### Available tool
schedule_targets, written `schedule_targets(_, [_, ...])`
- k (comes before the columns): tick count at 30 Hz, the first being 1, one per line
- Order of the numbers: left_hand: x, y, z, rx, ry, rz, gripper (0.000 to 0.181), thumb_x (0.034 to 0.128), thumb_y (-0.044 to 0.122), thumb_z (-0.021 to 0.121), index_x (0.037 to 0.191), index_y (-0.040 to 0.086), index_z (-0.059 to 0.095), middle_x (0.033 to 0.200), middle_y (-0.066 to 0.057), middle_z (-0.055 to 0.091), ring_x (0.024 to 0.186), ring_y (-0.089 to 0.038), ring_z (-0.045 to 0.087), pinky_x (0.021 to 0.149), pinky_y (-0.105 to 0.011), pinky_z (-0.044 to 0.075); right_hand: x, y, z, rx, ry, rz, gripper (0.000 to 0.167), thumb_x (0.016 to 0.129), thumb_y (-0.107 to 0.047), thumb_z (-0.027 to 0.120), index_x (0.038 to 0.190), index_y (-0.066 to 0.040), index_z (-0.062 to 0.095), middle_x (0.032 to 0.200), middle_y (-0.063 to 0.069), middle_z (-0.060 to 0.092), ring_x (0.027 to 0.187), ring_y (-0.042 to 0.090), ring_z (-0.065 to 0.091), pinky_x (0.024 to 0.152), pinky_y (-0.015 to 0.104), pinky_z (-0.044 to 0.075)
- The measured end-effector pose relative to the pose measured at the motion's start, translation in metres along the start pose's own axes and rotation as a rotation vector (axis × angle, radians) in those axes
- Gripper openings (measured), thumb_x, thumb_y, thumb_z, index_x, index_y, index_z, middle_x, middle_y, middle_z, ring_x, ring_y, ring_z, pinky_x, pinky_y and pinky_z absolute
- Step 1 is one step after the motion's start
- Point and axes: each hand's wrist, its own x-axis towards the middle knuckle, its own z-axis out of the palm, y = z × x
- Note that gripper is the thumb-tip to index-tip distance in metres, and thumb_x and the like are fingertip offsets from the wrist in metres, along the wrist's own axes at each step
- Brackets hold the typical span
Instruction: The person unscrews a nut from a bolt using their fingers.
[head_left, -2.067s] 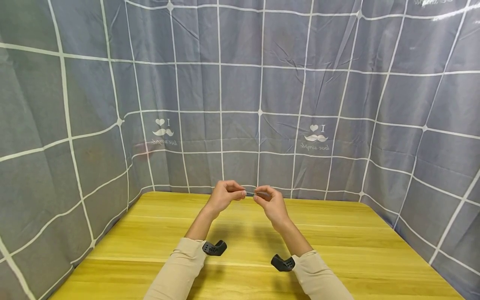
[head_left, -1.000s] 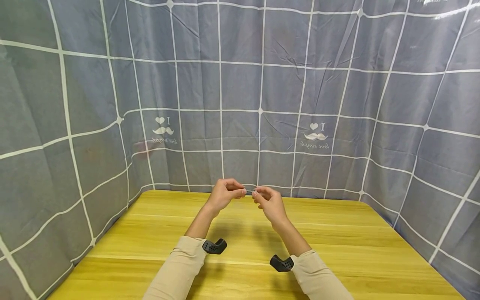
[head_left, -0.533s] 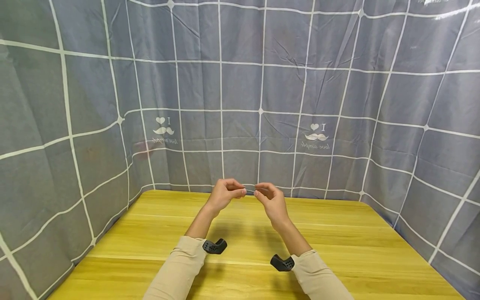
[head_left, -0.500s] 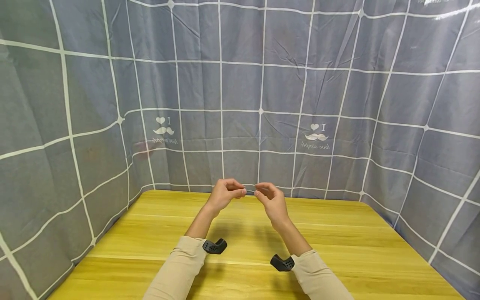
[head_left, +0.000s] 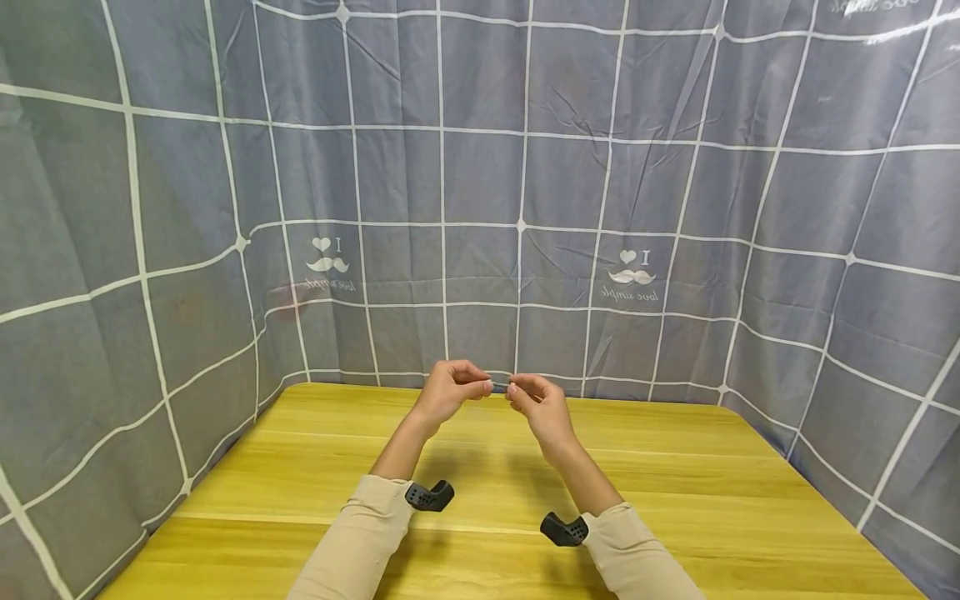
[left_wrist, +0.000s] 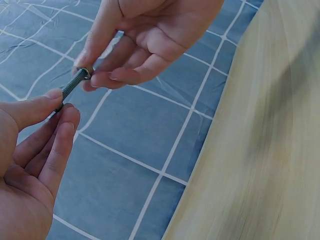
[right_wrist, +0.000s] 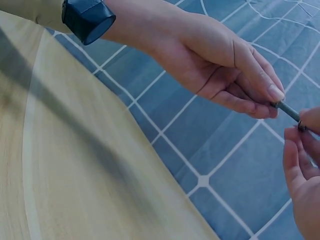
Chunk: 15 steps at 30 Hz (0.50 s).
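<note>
Grey threaded metal bolt [left_wrist: 73,84], upper left of left-wrist view, fingertips of your left hand [left_wrist: 29,175] pinching its lower end, your right hand [left_wrist: 150,40] pinching its ringed upper end.

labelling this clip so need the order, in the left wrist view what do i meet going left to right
Left hand → threaded metal rod → right hand → wood-grain tabletop. The white-gridded curtain lies behind much of this, so it has no clear place.
</note>
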Motion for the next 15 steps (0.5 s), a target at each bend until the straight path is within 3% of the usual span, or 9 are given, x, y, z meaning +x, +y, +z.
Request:
schedule_targets(4, [-0.0001,-0.0012,0.0003,0.008,-0.001,-0.001,0.013,0.0948,0.002,0.075,0.103,-0.009,0.074,0.093,-0.016,0.076,0.086,-0.026,0.074,0.083,-0.037,0.060,-0.0014,-0.0038,0.0002,0.031,0.005,-0.053,0.021,0.100,0.002,0.065,0.119,0.010,0.067,0.119,0.022,0.066,0.108,0.028,0.066,0.094,0.034,0.055])
schedule_targets(10, [0.0003,-0.0020,0.0010,0.016,-0.004,-0.005,0.009,0.0955,-0.001,0.073,0.101,-0.008,0.075,0.095,-0.019,0.076,0.088,-0.031,0.074,0.083,-0.037,0.061,-0.0011,-0.0074,0.0001,0.106,0.021,-0.124,0.020,0.101,0.005,0.062,0.119,0.013,0.065,0.111,0.016,0.069,0.106,0.024,0.067,0.091,0.031,0.053])
schedule_targets(15, [0.0001,-0.0015,0.0011,0.005,0.006,-0.006,0.014,0.0947,0.001,0.075,0.102,-0.010,0.074,0.096,-0.018,0.076,0.086,-0.026,0.075,0.083,-0.038,0.061,-0.0010,-0.0054,-0.0001,0.069,0.049,-0.081,0.021,0.102,0.002,0.062,0.119,0.013,0.065,0.114,0.018,0.069,0.102,0.022,0.066,0.090,0.031,0.053])
